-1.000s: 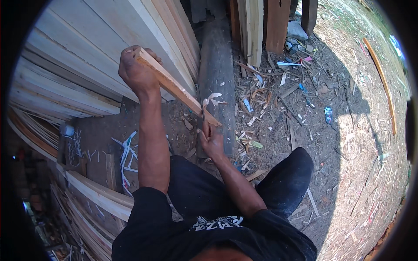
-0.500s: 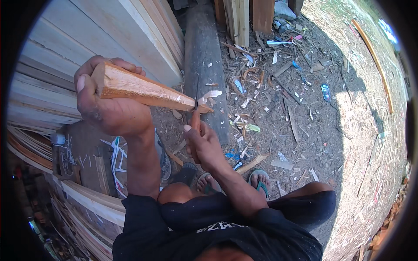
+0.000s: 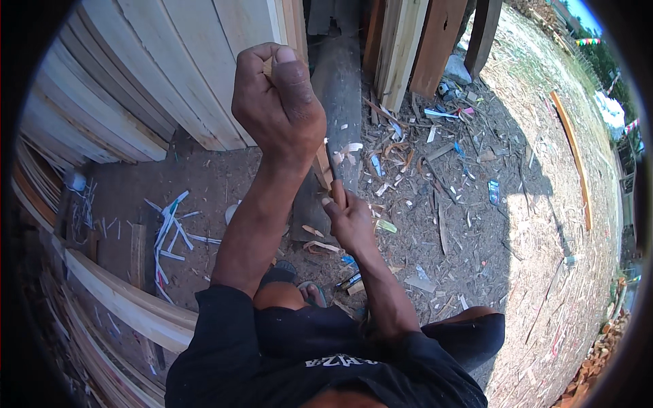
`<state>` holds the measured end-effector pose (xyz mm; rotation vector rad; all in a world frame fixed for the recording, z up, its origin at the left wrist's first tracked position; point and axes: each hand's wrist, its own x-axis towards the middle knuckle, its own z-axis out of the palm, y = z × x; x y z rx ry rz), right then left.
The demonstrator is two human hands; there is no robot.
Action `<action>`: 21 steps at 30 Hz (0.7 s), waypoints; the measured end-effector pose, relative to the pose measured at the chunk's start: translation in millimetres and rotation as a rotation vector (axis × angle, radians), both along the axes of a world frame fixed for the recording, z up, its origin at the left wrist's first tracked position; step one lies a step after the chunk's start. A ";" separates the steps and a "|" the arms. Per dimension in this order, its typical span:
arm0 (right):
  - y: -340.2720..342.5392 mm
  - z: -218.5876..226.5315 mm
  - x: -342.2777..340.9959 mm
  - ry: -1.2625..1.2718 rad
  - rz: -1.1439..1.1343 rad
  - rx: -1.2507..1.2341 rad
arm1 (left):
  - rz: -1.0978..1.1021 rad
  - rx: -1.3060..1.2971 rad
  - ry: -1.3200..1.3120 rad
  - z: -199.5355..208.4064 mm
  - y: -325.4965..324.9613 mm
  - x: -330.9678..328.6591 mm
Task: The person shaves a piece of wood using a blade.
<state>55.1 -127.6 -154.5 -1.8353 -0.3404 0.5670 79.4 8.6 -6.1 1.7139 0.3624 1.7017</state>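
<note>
My left hand is raised ahead of me, its fingers wrapped round the upper end of a wooden stick. Most of the stick is hidden behind that fist and wrist; the lower part of the wooden stick shows beside the wrist, pointing down to a log. In my right hand is a knife with a brown wooden handle. Its dark, narrow blade lies along the stick's right side, though I cannot tell whether it touches. Pale curled shavings are just right of the blade.
A grey log lies on the ground beneath the stick. Pale planks lean at the left, and upright boards stand at the back. Wood chips and scraps litter the ground at the right. White strips lie at the left.
My left hand has gone up and to the right, turning the stick from nearly crosswise to steeper. The knife has shifted slightly right and down, its blade now more in view.
</note>
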 end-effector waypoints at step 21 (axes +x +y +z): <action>24.5 -14.2 -29.0 0.727 -0.059 0.412 | -0.343 0.063 -0.054 -4.2 0.7 -40.4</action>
